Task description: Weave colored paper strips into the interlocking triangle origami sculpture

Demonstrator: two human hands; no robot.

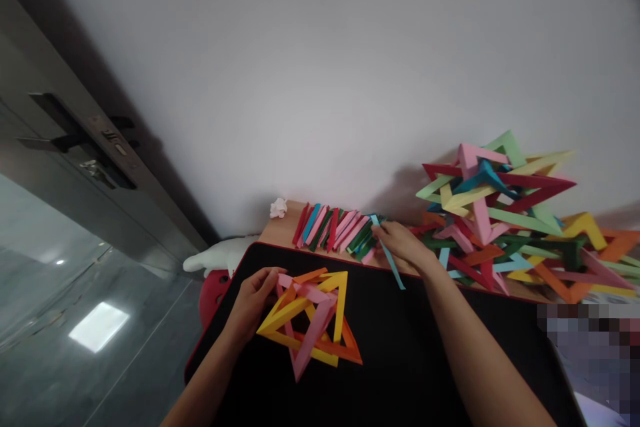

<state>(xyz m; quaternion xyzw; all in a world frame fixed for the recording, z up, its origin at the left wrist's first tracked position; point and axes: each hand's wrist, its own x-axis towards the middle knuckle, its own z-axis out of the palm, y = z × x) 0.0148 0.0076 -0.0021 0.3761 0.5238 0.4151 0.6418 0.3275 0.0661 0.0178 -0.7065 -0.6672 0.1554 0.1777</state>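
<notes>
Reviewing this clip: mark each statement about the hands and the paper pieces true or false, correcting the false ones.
1. The left hand holds a pink, orange and yellow paper shape. True.
2. The right hand holds a red strip. False: its strip is light blue.
3. A crumpled white piece lies left of the strip row. True.
4. Every strip in the row is green. False: some are red, pink or blue.
5. Multicolored paper stars are piled against the wall, at the picture's right. True.

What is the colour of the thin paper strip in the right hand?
The thin paper strip is light blue, best seen in the head view.
</notes>
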